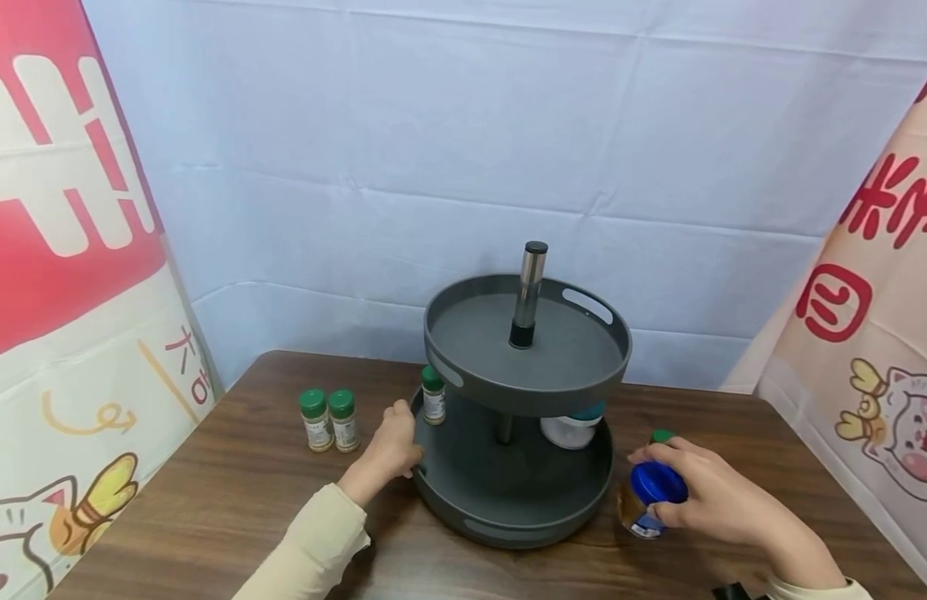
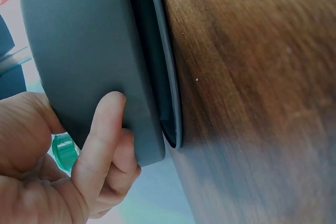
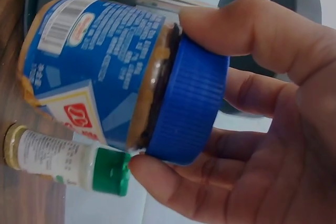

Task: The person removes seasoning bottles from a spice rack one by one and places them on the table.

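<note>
My left hand (image 1: 391, 446) grips the left rim of the lower tier (image 1: 508, 500) of a dark grey two-tier round tray stand. In the left wrist view, one finger (image 2: 107, 124) lies along the grey wall. To the stand's right, my right hand (image 1: 722, 496) holds a peanut butter jar (image 3: 100, 61) by its blue lid (image 1: 658, 483). The jar is tilted and has a blue label. Close beside it is a green-capped spice bottle (image 3: 58, 158), mostly hidden in the head view. On the lower tier are another spice bottle (image 1: 433, 398) and a clear, teal-lidded jar (image 1: 570, 432).
Two green-capped spice bottles (image 1: 330, 421) stand together on the brown wooden table (image 1: 208, 500), left of the stand. A metal post (image 1: 531, 287) rises through the bare upper tier (image 1: 478, 333). Pale cloth (image 1: 433, 150) hangs behind, with printed banners on both sides.
</note>
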`<state>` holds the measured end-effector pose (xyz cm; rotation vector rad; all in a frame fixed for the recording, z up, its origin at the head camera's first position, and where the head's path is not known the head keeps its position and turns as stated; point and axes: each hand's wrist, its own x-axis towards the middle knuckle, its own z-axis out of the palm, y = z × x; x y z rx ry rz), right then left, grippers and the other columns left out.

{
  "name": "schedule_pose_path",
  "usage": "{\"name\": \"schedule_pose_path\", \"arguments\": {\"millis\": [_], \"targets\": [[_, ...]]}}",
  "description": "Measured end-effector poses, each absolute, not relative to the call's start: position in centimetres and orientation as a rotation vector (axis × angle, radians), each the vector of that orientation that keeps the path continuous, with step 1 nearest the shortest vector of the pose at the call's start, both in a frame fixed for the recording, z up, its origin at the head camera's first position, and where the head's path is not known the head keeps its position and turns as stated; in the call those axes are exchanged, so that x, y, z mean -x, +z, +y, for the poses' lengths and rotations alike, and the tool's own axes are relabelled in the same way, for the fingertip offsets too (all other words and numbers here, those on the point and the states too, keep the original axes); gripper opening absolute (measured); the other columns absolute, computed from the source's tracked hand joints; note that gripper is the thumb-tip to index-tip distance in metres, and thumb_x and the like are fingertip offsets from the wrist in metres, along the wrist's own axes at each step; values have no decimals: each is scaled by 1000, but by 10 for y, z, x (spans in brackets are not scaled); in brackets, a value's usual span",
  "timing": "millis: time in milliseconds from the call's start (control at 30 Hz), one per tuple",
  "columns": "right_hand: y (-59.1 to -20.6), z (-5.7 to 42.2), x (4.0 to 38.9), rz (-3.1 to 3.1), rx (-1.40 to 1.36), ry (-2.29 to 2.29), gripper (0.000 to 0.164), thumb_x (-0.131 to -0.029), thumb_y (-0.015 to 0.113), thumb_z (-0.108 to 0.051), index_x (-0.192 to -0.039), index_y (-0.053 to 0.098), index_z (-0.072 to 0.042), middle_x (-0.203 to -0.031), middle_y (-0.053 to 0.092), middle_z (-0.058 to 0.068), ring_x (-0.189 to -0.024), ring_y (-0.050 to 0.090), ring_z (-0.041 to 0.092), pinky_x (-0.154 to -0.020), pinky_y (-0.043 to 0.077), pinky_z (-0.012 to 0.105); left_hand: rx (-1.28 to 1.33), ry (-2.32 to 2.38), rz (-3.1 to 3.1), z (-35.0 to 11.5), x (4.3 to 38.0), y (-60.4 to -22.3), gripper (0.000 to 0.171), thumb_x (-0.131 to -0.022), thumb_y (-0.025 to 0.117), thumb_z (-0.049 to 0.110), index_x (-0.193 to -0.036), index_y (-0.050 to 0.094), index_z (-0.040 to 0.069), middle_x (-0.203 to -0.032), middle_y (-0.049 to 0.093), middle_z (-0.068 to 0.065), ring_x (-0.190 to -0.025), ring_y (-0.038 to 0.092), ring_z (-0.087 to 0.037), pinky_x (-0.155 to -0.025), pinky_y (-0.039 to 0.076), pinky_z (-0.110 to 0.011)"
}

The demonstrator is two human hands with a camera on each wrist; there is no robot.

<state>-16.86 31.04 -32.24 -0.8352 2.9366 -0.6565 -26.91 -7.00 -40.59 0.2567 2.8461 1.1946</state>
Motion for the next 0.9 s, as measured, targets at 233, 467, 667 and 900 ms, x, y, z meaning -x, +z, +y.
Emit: {"name": "schedule_pose_path", "arguments": {"millis": [233, 467, 667, 900], "targets": [[-332, 325, 168, 2926, 738, -669, 48, -73, 78, -23, -115, 58, -9, -107, 53, 14, -85, 54, 25, -57, 50, 36, -246, 1183, 2855, -70, 270, -407, 71, -76, 61, -8, -133, 20, -14, -127, 26, -39, -44, 52, -21, -38, 45, -28], [-336, 346, 166, 2906, 597, -647, 52, -72, 79, -22, -117, 57, -6, -104, 53, 15, -83, 55, 26, -56, 49, 37, -239, 1184, 2846, -70, 269, -406, 72, -77, 61, -8, -134, 18, -14, -129, 24, -39, -44, 52, -21, -38, 45, -28], [-340, 364, 164, 2961, 591, -619, 52, -71, 79, -21, -115, 58, -6, -100, 54, 14, -80, 55, 26, -55, 46, 35, -235, 1189, 2855, -69, 269, -407, 70, -77, 62, -8, -133, 20, -14, -128, 25, -38, -43, 52, -21, -38, 45, -28], [-347, 375, 168, 3018, 529, -588, 52, -67, 81, -20, -111, 59, -5, -98, 55, 14, -81, 55, 28, -57, 47, 39, -234, 1184, 2867, -69, 269, -407, 70, -76, 63, -8, -132, 21, -15, -126, 26, -39, -43, 52, -20, -38, 45, -27]]}}
